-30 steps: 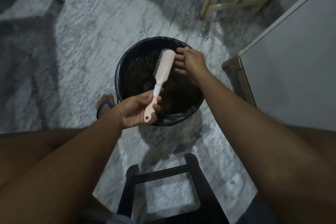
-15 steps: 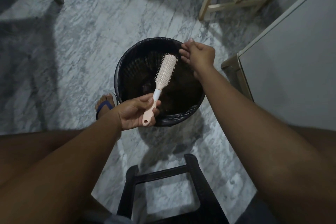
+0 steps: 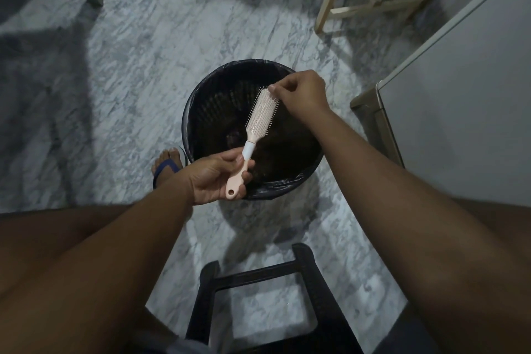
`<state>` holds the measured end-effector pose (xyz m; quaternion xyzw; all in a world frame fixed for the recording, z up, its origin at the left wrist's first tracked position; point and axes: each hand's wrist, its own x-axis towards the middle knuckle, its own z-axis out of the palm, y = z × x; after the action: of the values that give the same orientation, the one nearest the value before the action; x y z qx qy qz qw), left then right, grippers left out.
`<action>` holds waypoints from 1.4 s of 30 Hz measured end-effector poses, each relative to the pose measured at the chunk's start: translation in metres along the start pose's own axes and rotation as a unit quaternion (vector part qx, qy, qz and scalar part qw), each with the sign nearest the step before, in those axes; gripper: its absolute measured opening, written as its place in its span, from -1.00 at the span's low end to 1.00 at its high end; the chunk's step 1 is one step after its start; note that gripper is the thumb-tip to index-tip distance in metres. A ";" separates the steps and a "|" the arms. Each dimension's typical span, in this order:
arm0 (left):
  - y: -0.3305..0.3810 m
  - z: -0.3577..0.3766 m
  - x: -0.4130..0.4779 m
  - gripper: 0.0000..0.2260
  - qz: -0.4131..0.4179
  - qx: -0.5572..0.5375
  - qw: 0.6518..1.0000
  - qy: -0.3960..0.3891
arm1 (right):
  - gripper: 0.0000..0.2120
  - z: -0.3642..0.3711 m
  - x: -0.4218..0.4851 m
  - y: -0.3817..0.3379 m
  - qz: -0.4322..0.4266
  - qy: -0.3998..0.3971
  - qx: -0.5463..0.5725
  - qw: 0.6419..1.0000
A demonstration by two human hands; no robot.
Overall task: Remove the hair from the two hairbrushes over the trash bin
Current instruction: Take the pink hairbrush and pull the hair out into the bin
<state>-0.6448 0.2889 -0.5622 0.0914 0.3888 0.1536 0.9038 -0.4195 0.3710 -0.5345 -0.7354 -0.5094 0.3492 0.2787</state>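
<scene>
**Brush held over the bin, fingers at its tip**

A sandalled foot rests on the marble floor just left of the left hand. That hand is curled around the pink handle of the hairbrush, thumb on top, gripping it firmly. The brush angles up and away from this hand, bristles facing up, over the open black trash bin lined with a dark bag. To the right, the right hand has its fingers pinched together at the far tip of the brush head; whether any hair sits between them cannot be told. A black stool stands below both hands.
</scene>
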 end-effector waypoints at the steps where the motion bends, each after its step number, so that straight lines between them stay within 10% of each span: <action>1: 0.000 0.001 0.001 -0.56 0.001 0.003 1.000 0.003 | -0.86 0.000 0.000 -0.002 -0.006 0.009 -0.013 1.000; 8: 0.001 0.015 0.006 -0.68 0.031 0.017 0.999 0.035 | -0.81 0.003 -0.007 -0.004 -0.125 0.093 -0.107 0.982; 16: -0.003 0.009 0.010 -0.73 0.033 -0.011 0.997 0.070 | -0.81 -0.012 -0.017 -0.012 -0.166 0.180 0.028 0.969; 25: 0.005 0.012 0.008 -0.77 0.049 -0.056 0.996 0.051 | -0.52 0.013 -0.033 -0.003 0.097 -0.066 0.104 0.988; 29: 0.006 0.016 0.006 -0.77 0.055 -0.046 0.996 0.058 | -0.85 0.017 -0.034 -0.004 0.052 -0.045 0.070 0.995; 35: 0.003 0.013 0.006 -0.82 0.071 -0.027 0.993 0.090 | -0.80 0.005 -0.023 -0.010 0.044 0.081 0.126 0.988; 42: 0.004 0.025 0.009 -0.77 0.065 -0.030 0.996 0.061 | -0.66 0.020 -0.045 -0.009 -0.074 -0.079 -0.072 0.992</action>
<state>-0.6220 0.2948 -0.5499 0.0797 0.4318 0.2288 0.8688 -0.4506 0.3323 -0.5294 -0.6839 -0.6067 0.3470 0.2091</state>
